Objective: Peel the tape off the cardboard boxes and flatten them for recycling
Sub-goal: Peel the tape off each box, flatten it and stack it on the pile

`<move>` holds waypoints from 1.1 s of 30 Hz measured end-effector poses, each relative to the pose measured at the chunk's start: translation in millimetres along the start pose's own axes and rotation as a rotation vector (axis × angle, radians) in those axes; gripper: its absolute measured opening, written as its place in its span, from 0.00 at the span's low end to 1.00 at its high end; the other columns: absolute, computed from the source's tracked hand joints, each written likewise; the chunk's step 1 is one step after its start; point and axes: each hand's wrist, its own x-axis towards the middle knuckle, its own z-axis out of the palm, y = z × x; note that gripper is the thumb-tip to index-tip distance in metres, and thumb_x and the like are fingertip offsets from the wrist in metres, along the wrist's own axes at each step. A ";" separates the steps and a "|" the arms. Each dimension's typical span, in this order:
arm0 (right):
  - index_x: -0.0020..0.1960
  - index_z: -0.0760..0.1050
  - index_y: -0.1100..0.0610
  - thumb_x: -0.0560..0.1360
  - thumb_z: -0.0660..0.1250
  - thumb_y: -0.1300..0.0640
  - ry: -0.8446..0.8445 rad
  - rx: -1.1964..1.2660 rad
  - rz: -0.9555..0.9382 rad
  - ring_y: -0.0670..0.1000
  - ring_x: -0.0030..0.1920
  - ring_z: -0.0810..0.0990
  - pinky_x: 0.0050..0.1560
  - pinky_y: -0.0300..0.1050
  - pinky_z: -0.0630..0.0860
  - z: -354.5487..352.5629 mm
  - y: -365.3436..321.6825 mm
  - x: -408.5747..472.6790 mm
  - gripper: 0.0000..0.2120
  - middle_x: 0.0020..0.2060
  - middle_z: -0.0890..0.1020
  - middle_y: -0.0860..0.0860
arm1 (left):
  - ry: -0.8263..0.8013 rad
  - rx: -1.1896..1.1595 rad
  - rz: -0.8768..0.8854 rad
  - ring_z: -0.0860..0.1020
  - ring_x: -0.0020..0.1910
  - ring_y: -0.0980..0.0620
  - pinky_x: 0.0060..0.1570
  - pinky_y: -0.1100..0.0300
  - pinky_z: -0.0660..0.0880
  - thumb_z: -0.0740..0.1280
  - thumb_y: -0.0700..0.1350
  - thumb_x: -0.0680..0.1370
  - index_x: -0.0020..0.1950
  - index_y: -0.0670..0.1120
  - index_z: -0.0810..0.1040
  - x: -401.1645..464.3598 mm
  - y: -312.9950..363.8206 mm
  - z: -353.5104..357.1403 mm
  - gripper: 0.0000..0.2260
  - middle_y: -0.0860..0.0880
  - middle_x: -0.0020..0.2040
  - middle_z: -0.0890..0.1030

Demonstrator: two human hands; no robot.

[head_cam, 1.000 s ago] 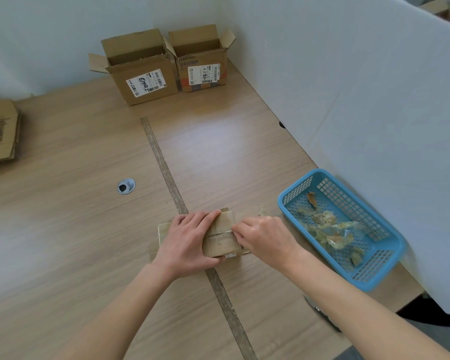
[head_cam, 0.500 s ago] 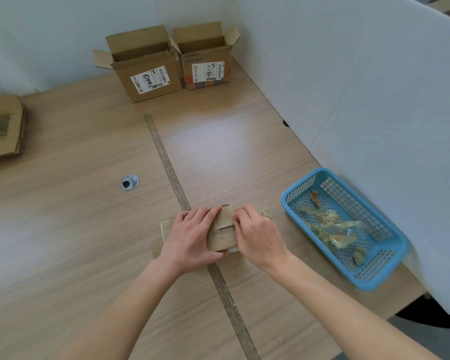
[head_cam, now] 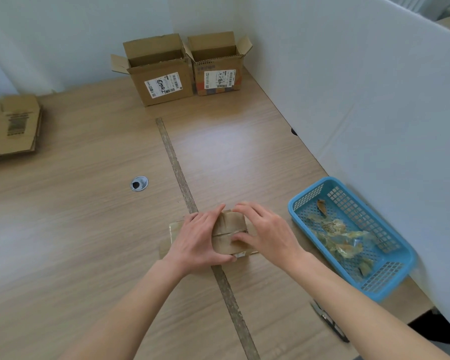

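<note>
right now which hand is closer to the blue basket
Right. The right hand rests on the small box just beside the blue basket; the left hand grips the box's far side, farther away.
</note>
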 end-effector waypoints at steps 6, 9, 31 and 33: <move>0.48 0.81 0.60 0.73 0.72 0.68 -0.110 -0.138 -0.311 0.54 0.50 0.83 0.44 0.47 0.81 7.7 -8.1 10.9 0.06 0.50 0.84 0.53 | 0.013 -0.088 -0.016 0.73 0.67 0.53 0.72 0.57 0.61 0.72 0.71 0.60 0.82 0.49 0.56 -3.3 -2.2 -1.2 0.56 0.52 0.67 0.76; 0.45 0.79 0.59 0.71 0.73 0.70 0.046 -0.091 -0.139 0.52 0.37 0.82 0.33 0.45 0.77 16.0 -18.8 8.1 0.08 0.38 0.82 0.50 | 0.046 -0.084 -0.003 0.73 0.66 0.51 0.69 0.61 0.59 0.73 0.69 0.60 0.80 0.47 0.60 -5.6 -2.0 1.3 0.54 0.51 0.66 0.77; 0.52 0.81 0.53 0.79 0.70 0.58 -0.050 0.282 0.124 0.42 0.44 0.80 0.46 0.42 0.77 12.5 -22.4 3.4 0.03 0.44 0.82 0.41 | 0.354 0.112 -0.034 0.82 0.54 0.51 0.67 0.35 0.67 0.62 0.62 0.80 0.44 0.52 0.76 -27.2 -10.6 4.9 0.15 0.56 0.50 0.83; 0.60 0.80 0.55 0.80 0.69 0.56 -0.018 0.504 0.252 0.43 0.55 0.81 0.55 0.41 0.79 4.2 -14.8 -6.7 0.09 0.53 0.82 0.43 | 0.365 0.106 -0.035 0.82 0.54 0.51 0.67 0.37 0.67 0.61 0.60 0.80 0.43 0.52 0.74 -27.0 -12.4 7.7 0.13 0.57 0.51 0.83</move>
